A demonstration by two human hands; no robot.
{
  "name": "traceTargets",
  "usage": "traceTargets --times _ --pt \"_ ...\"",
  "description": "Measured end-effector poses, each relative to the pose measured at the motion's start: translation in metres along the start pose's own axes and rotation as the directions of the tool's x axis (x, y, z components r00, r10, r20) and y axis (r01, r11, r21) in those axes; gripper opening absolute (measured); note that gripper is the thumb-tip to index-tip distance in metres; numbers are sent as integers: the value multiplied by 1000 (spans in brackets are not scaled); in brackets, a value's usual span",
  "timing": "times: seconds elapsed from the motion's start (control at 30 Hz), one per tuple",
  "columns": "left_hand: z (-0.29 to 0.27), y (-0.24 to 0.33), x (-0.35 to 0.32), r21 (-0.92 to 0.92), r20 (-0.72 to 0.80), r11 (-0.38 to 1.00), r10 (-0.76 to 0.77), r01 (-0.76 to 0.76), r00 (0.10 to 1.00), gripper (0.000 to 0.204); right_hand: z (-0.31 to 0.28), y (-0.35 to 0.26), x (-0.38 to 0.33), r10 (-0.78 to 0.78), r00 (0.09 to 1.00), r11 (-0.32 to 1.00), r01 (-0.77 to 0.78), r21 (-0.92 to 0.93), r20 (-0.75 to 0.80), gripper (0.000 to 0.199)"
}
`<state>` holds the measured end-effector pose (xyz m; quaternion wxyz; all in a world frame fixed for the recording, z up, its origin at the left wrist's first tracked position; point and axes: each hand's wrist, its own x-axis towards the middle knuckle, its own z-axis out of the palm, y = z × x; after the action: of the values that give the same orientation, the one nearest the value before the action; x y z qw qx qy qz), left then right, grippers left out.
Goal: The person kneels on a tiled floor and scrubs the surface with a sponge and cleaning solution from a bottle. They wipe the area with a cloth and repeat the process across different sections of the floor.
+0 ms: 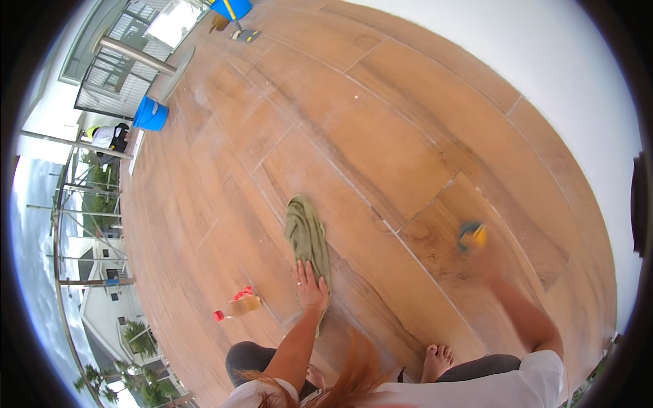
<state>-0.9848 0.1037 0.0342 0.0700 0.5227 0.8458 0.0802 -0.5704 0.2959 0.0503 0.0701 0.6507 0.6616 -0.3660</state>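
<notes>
My left hand [311, 289] lies flat with fingers stretched out on a crumpled olive-green cloth [305, 228] spread on the floor. My right hand [481, 264], smeared by motion, is out to the right, low over the wood-look tiles. At its fingers is a yellow and dark-green scouring sponge [471, 236], also blurred, which it appears to grip against the floor. Left of my left arm, a clear plastic bottle [243, 306] with a red cap and red label lies on its side, with pale yellowish liquid inside.
Wood-look tiles [204, 170] with pale grout lines cover the floor. A white wall [544, 61] bounds it on the right. Far left stand a blue bucket [151, 113], another blue bucket [230, 8] with a mop-like tool, a metal post [136, 54], and a crouching person [109, 138]. My bare foot [435, 364] is close by.
</notes>
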Motion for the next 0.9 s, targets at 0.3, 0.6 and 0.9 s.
traceTargets --times 0.3,0.6,0.9 --pt "-9 4 2 42 -36 998 40 -39 999 58 -48 10 0 -178 971 984 170 -60 -158 38" --pt "1 -2 -2 5 -107 994 113 -113 988 55 5 0 -59 -85 930 996 84 18 356 32" --pt "13 7 5 51 -117 986 161 -156 980 54 4 6 -62 130 951 991 -118 -58 281 35"
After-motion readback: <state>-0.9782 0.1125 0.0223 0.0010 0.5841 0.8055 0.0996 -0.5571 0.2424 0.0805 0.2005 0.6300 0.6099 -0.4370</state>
